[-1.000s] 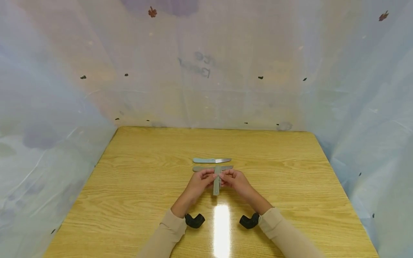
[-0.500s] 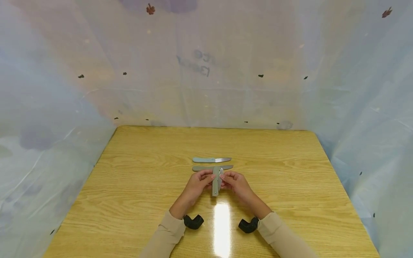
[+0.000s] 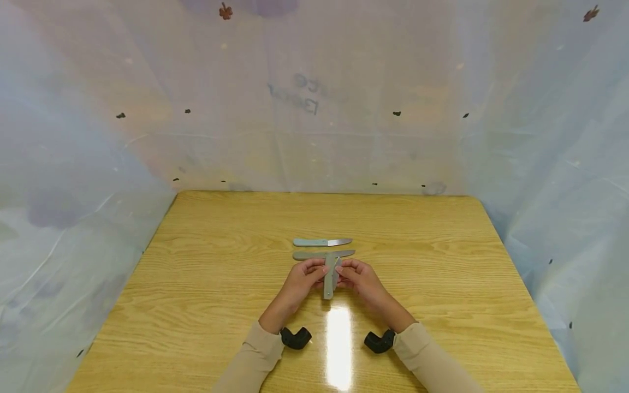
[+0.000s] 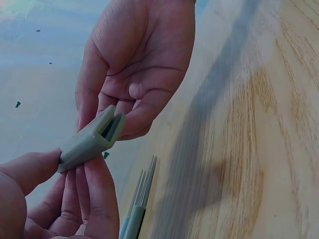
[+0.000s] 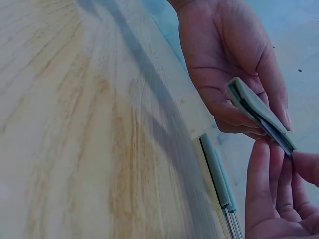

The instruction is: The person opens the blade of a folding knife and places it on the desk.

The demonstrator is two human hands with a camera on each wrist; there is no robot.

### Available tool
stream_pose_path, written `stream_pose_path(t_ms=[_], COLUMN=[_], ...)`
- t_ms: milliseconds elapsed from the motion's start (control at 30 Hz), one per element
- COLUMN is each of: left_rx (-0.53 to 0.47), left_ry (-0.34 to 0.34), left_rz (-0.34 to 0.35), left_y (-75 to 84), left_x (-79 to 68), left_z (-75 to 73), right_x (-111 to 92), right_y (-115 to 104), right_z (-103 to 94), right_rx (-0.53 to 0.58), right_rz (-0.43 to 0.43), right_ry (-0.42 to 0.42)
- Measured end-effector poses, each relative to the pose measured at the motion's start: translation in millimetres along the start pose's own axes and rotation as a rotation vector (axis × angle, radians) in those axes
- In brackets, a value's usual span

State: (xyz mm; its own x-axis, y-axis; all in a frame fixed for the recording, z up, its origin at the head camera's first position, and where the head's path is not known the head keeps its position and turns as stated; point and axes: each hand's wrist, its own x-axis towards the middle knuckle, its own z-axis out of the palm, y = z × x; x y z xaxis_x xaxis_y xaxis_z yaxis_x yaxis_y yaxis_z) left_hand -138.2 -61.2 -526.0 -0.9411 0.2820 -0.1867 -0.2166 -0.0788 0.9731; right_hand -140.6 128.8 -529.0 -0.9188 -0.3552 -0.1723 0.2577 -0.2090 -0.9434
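Between my hands a folding knife with a grey-green handle (image 3: 328, 284) stands roughly upright in the head view. Its blade (image 3: 336, 277) is partly swung out on the right side. My left hand (image 3: 303, 277) grips the handle between thumb and fingers. My right hand (image 3: 363, 277) pinches at the blade side, thumb against the blade. The handle's slot faces the camera in the left wrist view, where the handle (image 4: 87, 143) hides the blade. Behind the hands lie a second grey-green folding knife (image 3: 308, 255) and a light blue one (image 3: 309, 243), both unfolded, blades pointing right.
The wooden table (image 3: 221, 240) carries the knives; a bright reflection runs down its front middle. Black curved pieces (image 3: 296, 338) sit at both wrists, by the sleeves. Pale patterned sheeting (image 3: 344, 147) hangs along the back and both sides.
The blade has swung slightly out of the handle, so its tip now shows to the right. Both hands stay in nearly the same place; the two knives on the table lie unmoved.
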Motion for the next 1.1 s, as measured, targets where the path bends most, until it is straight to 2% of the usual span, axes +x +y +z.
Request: stream_pose_path(t_ms=[200, 733, 967, 1100], left_rx=[-0.01, -0.015, -0.053, -0.063], left_ry=[0.004, 0.035, 0.043, 0.04], left_rz=[0.011, 0.015, -0.015, -0.032], left_y=[-1.5, -7.8, -3.4, 7.8], left_x=[-0.7, 0.4, -1.4, -7.7], left_z=[0.5, -1.6, -2.3, -2.0], right_x=[-0.1, -3.0, -4.7, -6.5], right_y=[0.7, -0.1, -1.4, -2.9], right_z=[0.4, 1.4, -0.9, -1.4], right_rx=[0.012, 0.041, 0.071, 0.076], right_rz=[0.007, -0.019, 0.0, -0.007], right_ry=[0.027, 0.025, 0.015, 0.016])
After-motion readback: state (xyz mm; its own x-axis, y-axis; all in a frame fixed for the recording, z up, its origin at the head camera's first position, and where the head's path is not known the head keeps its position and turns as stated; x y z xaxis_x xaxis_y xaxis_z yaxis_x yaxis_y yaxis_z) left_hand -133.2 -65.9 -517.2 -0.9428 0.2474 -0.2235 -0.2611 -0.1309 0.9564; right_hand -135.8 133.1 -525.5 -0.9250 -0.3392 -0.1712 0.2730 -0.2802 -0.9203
